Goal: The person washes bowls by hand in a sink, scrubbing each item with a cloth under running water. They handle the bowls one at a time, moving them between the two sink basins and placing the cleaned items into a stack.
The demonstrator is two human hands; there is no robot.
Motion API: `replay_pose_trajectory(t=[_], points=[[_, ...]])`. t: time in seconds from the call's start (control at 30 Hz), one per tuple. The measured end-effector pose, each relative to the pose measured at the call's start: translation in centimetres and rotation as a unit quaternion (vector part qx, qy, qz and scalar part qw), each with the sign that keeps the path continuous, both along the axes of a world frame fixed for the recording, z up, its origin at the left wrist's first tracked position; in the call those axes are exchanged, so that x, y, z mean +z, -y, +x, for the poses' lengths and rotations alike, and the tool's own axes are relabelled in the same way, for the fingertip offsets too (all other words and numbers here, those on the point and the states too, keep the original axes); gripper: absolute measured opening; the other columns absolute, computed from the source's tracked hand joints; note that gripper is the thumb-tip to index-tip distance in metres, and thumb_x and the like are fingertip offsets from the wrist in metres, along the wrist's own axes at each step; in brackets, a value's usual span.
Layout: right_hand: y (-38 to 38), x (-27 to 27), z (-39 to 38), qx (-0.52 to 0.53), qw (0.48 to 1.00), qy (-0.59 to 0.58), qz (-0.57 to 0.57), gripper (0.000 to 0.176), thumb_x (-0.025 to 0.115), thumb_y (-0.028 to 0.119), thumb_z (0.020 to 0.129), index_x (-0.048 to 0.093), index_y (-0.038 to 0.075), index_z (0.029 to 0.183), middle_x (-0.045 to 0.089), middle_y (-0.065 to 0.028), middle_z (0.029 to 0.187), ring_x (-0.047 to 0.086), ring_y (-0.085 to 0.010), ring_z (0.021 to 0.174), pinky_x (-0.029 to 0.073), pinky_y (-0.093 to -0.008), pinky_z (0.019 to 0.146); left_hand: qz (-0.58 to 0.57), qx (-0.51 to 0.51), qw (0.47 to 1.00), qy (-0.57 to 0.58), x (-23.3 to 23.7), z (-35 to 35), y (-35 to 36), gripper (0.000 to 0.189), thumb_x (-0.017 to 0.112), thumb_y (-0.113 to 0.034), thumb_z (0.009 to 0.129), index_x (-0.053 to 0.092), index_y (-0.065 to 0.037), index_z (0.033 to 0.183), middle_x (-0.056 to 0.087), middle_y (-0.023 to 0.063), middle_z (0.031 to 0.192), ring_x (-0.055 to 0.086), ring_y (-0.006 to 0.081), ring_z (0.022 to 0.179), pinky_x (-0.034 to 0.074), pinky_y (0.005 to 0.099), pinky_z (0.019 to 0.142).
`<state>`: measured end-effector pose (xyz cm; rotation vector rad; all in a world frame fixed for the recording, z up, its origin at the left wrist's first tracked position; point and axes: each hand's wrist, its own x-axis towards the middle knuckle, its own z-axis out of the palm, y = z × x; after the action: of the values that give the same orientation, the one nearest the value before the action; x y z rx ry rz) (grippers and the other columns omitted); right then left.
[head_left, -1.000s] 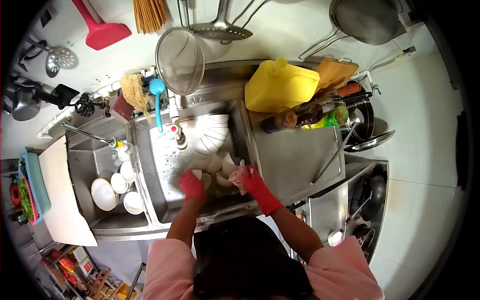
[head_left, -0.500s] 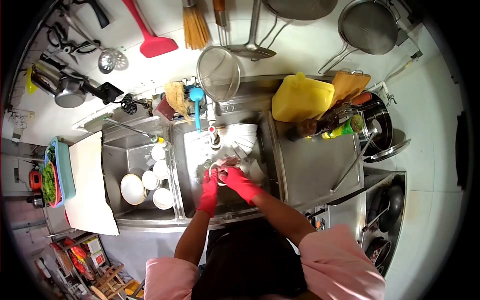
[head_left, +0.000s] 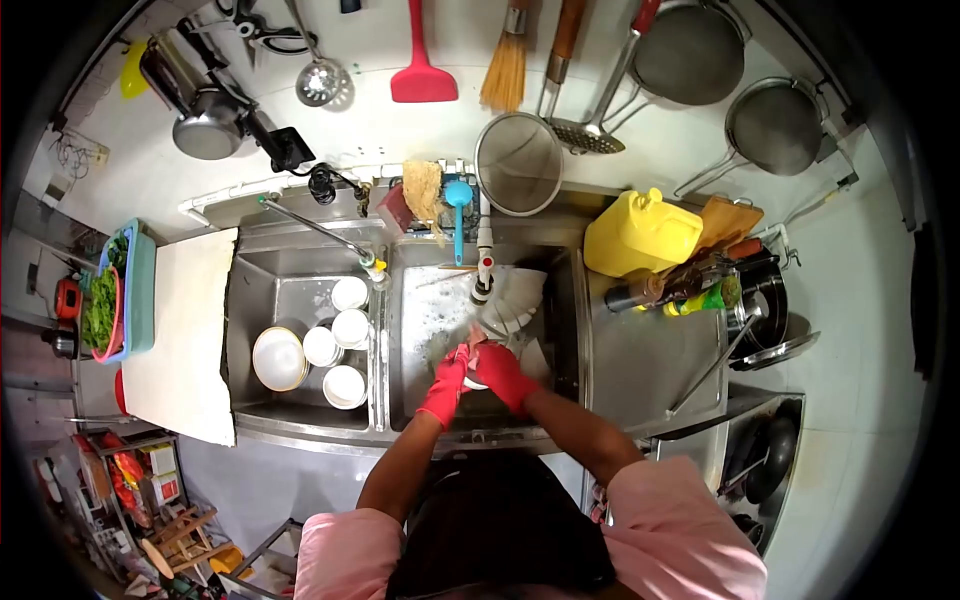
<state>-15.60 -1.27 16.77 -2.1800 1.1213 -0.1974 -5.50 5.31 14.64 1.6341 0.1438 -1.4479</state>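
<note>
Both my hands wear red rubber gloves and meet low over the middle sink basin [head_left: 410, 350]. My left hand [head_left: 447, 388] is closed on the edge of a white bowl [head_left: 474, 384], mostly hidden by the gloves. My right hand [head_left: 505, 377] is closed around a pinkish, crumpled cloth [head_left: 475, 343] pressed to the bowl; its exact shape is blurred. White dishes [head_left: 517, 300] lean together in the basin just beyond my hands, with suds and water around them. Above them a tap [head_left: 484, 285] points down.
White bowls [head_left: 350, 328] and a stack of plates [head_left: 279, 359] stand in the left basin. A swivel tap [head_left: 325, 240] reaches over the divider. The right drainboard [head_left: 640, 360] carries a yellow jug [head_left: 640, 235] and bottles [head_left: 640, 292]. A white board [head_left: 180, 340] lies at left.
My view has shifted, so the sinks and wall tools appear farther right. My hands remain together at the bowl, their grip slightly turned.
</note>
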Motion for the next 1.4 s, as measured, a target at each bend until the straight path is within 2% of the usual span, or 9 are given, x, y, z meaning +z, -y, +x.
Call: replay_pose_trajectory(t=[0.13,0.2,0.63,0.87,1.0,1.17,1.23,1.33,1.4], points=[[1.4,-11.1,0.2,0.216,0.924,0.306,0.075,0.019,0.055,0.019,0.078,0.059,0.001,0.075,0.062,-0.018,0.074,0.062,-0.0315,0.072,0.048,-0.0418,0.065,-0.134,-0.119,0.983,0.027,-2.8,1.8,-0.3,0.043,0.046,-0.046,0.094,0.056,-0.015,0.121,0.064,0.0034,0.1,0.061,0.016,0.083,0.052,0.0251,0.066],[3.0,-1.9,-0.7,0.406,0.911,0.064,0.002,0.012,0.059,0.015,0.074,0.06,0.004,0.073,0.06,-0.0133,0.069,0.059,-0.029,0.069,0.047,-0.0369,0.065,-0.188,-0.099,0.972,0.102,-10.8,1.9,-1.0,0.041,0.047,-0.043,0.094,0.057,-0.015,0.121,0.064,0.0041,0.104,0.059,0.0163,0.085,0.049,0.0269,0.066],[3.5,5.9,-2.0,0.132,0.946,0.085,-0.285,0.034,0.072,0.016,0.061,0.06,0.007,0.092,0.06,-0.015,0.104,0.057,-0.0311,0.101,0.048,-0.0424,0.083,-0.086,-0.126,0.988,-0.029,-0.1,4.5,-0.4,0.044,0.054,-0.004,0.08,0.055,-0.009,0.124,0.066,0.011,0.097,0.064,0.0197,0.071,0.049,0.0285,0.051],[3.7,-1.1,-1.4,0.026,0.974,-0.015,0.226,0.039,0.071,0.035,0.072,0.061,0.005,0.095,0.065,-0.0129,0.083,0.063,-0.0316,0.078,0.049,-0.0393,0.066,-0.23,-0.118,0.954,0.152,0.8,0.3,1.2,0.035,0.048,0.01,0.074,0.065,0.002,0.104,0.067,0.0098,0.092,0.063,0.0166,0.083,0.048,0.0261,0.066],[3.3,1.3,-2.6,-0.163,0.774,0.153,0.593,0.022,0.064,0.026,0.078,0.063,0.005,0.084,0.063,-0.0094,0.068,0.063,-0.0224,0.062,0.045,-0.0321,0.049,-0.281,-0.065,0.954,0.077,1.6,1.0,1.0,0.041,0.045,0.013,0.07,0.066,0.001,0.103,0.067,0.0097,0.091,0.062,0.0178,0.084,0.05,0.0275,0.073],[-1.8,-5.9,-3.7,-0.26,0.759,0.264,0.536,0.014,0.062,0.003,0.07,0.06,0.007,0.083,0.058,-0.0047,0.068,0.05,-0.0142,0.045,0.038,-0.0266,0.041,-0.277,0.283,0.912,0.11,2.8,-1.7,0.3,0.048,0.041,0.011,0.066,0.065,0.001,0.106,0.067,0.0117,0.094,0.063,0.0217,0.082,0.051,0.0295,0.076],[-2.7,-1.7,-1.2,-0.375,0.66,0.37,0.536,0.015,0.063,0.0,0.065,0.062,0.008,0.078,0.057,-0.0056,0.063,0.052,-0.0143,0.047,0.035,-0.0267,0.039,-0.169,0.217,0.954,0.121,-2.4,-0.8,1.0,0.048,0.041,0.01,0.065,0.065,0.001,0.106,0.067,0.0124,0.095,0.063,0.0238,0.083,0.051,0.0307,0.076],[1.6,2.8,-2.1,-0.018,0.931,0.026,0.364,0.011,0.063,0.015,0.075,0.066,0.007,0.083,0.062,-0.0066,0.069,0.061,-0.0182,0.06,0.046,-0.0321,0.048,-0.151,-0.068,0.986,0.007,3.2,3.6,1.8,0.046,0.042,0.009,0.067,0.065,0.001,0.105,0.067,0.0133,0.095,0.064,0.0271,0.086,0.051,0.0344,0.078],[1.4,-8.3,-4.1,-0.068,0.864,0.066,0.495,0.022,0.063,0.003,0.069,0.062,0.008,0.091,0.058,-0.0088,0.067,0.054,-0.0168,0.05,0.043,-0.0284,0.044,-0.215,-0.055,0.973,0.069,4.8,3.8,2.1,0.04,0.046,0.007,0.07,0.065,0.001,0.104,0.067,0.0134,0.097,0.064,0.0259,0.087,0.051,0.0338,0.078]])
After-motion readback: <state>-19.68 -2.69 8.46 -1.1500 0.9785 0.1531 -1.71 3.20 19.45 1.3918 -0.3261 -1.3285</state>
